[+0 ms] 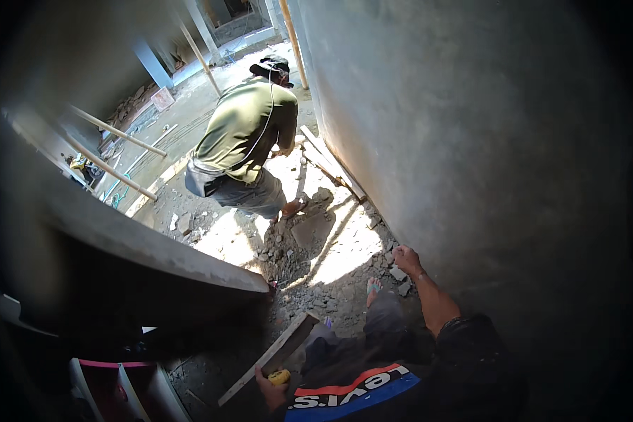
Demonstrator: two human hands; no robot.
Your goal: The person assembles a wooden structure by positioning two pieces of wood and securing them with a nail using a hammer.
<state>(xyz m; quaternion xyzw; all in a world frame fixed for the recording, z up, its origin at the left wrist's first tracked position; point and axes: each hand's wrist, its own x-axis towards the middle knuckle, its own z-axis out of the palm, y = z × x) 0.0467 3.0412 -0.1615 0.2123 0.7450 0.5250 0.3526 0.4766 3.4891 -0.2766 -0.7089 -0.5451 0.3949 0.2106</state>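
At the bottom of the head view, my left hand (269,388) is closed around a rounded yellow tape measure (279,378). Against the same hand lies a long, flat wooden board (278,348), slanting up to the right across my left leg. My right arm reaches forward along the grey wall. The right hand (406,260) is closed near the wall's foot, above broken stones; whatever its fingers may hold is too small to make out. My sandaled foot (373,290) stands on rubble just left of that hand.
Ahead, a co-worker in an olive shirt (243,126) bends toward the ground beside wooden planks (334,165) at the wall (471,141). A low concrete wall (162,243) curves along the left. Bamboo poles (112,165) slant behind it. Rubble (288,257) covers the ground between us.
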